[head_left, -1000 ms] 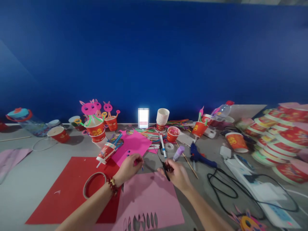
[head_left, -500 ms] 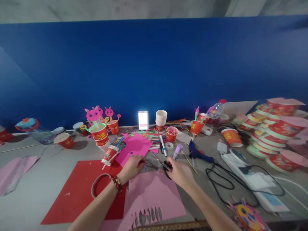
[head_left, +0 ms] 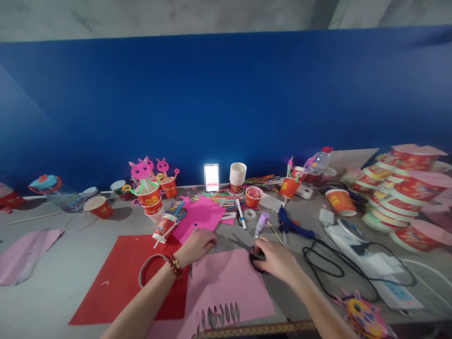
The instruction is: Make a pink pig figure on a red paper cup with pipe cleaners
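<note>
My right hand [head_left: 277, 258] is closed around the black handles of a pair of scissors [head_left: 254, 260]. Their blades point left and away from me, over the grey tabletop just past a pink paper sheet [head_left: 231, 278]. To the left, my left hand [head_left: 197, 246] hovers near the sheet's far left corner with its fingers pinched together. A tiny bluish bit shows by its fingertips, too small to name. Several leaf-shaped cutouts line the near edge of the pink sheet. A tape roll [head_left: 143, 270] lies on red paper [head_left: 106, 278] beside my left forearm.
Bright pink paper [head_left: 199, 214], markers [head_left: 241, 214] and a glue stick [head_left: 262, 223] lie beyond my hands. On the right are a blue glue gun [head_left: 294, 227], black cable and a white power strip [head_left: 384, 282]. Decorated paper cups [head_left: 148, 197] stand at the back left; stacked red bowls [head_left: 406, 197] stand far right.
My right hand has moved right and slightly nearer to me with the scissors, away from my left hand. My left hand stays pinched in nearly the same place. The view has shifted slightly.
</note>
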The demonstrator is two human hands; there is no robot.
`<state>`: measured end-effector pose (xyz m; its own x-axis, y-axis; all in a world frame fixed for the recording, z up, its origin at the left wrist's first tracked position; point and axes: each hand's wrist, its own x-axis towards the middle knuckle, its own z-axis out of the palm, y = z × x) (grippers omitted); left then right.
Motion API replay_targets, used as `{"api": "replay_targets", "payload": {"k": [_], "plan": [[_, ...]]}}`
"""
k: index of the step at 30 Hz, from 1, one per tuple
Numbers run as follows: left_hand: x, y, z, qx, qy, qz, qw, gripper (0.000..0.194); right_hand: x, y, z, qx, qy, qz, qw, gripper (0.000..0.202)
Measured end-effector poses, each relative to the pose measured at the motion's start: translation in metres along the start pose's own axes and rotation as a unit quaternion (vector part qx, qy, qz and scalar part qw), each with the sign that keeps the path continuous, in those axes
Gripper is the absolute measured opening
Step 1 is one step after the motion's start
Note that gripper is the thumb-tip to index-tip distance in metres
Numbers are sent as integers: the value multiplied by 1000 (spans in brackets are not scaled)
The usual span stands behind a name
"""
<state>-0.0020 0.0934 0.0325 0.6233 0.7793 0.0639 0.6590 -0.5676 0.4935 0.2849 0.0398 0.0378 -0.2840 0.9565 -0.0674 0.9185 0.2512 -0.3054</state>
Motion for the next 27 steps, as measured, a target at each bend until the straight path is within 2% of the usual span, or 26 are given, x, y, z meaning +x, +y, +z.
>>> {"api": "replay_targets", "payload": {"k": [7, 11, 19, 23, 27], "plan": [[4, 6, 4, 71, -25, -4, 997, 18, -4, -2, 3, 6, 11, -14, 1000, 11], [15, 15, 5, 103, -35, 1, 994, 14, -7, -4, 6, 12, 9, -25, 1000, 9], [42, 23, 8, 123, -13, -13, 992, 13, -12, -10, 20, 15, 58, 31, 998, 4], [38, 24, 8, 118, 15, -29, 993, 13, -13, -11, 27, 11, 82, 33, 996, 4], [24, 7, -12, 110, 48, -43, 992, 19, -14, -8, 32, 25, 102, 26, 994, 4]]}}
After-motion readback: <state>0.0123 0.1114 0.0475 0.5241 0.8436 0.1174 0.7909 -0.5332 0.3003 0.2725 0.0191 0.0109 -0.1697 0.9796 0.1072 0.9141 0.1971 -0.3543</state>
